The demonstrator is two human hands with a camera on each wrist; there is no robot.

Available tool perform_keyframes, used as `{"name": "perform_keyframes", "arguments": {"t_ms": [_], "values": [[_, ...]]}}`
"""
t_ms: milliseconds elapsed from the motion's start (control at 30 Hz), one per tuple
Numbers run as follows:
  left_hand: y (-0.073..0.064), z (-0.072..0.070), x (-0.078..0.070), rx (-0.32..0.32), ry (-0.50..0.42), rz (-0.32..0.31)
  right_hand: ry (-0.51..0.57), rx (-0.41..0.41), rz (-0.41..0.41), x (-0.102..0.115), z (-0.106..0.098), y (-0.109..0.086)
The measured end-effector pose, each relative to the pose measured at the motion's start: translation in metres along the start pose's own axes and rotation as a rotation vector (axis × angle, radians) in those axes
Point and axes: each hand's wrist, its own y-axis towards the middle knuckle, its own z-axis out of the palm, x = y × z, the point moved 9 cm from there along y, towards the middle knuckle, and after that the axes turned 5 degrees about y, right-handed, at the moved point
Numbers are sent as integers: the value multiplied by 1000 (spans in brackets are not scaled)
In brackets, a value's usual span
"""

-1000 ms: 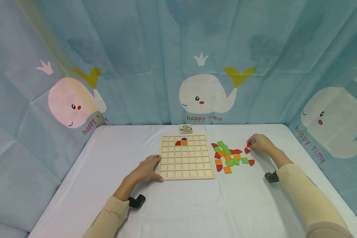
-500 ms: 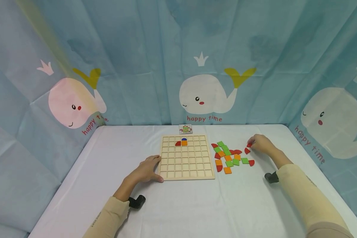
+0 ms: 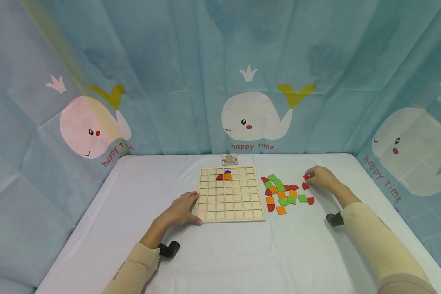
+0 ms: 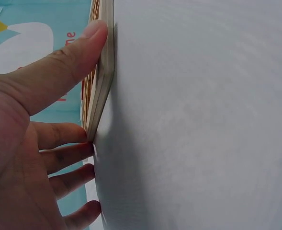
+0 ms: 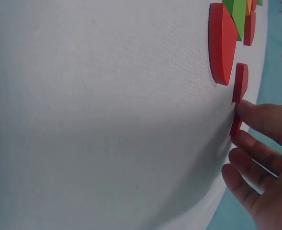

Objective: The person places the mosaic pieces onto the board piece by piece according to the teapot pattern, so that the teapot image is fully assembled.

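- The left hand [image 3: 183, 209] has its fingers spread along the left edge of the wooden grid board [image 3: 233, 198], thumb at the near left corner.
- The board lies flat on the table [image 3: 242, 253], its sides running left-right and near-far.
- In its second row from the far side sits a red quarter-round [image 3: 220, 177], then an orange square [image 3: 227, 177]. A blue half-round [image 3: 227, 172] fills part of the compartment beyond the square, curve facing far, long axis left-right.
- A picture card [image 3: 229, 159] lies just beyond the board.
- Loose green, orange and red pieces [image 3: 281, 195] lie between board and right hand.
- The right hand [image 3: 321, 177] pinches a red piece [image 5: 235, 125] on the table, far right; partly hidden, its direction cannot be told. Another red piece [image 3: 305, 186] lies just nearer.
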Motion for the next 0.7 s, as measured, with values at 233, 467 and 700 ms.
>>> {"name": "perform_keyframes", "arguments": {"t_ms": [233, 467, 700], "values": [[2, 2, 2, 6, 6, -16, 14, -5, 3, 1, 1, 1], [1, 0, 1, 4, 14, -6, 16, -12, -10, 3, 1, 2], [0, 0, 0, 10, 6, -4, 76, -49, 7, 4, 0, 3]]}}
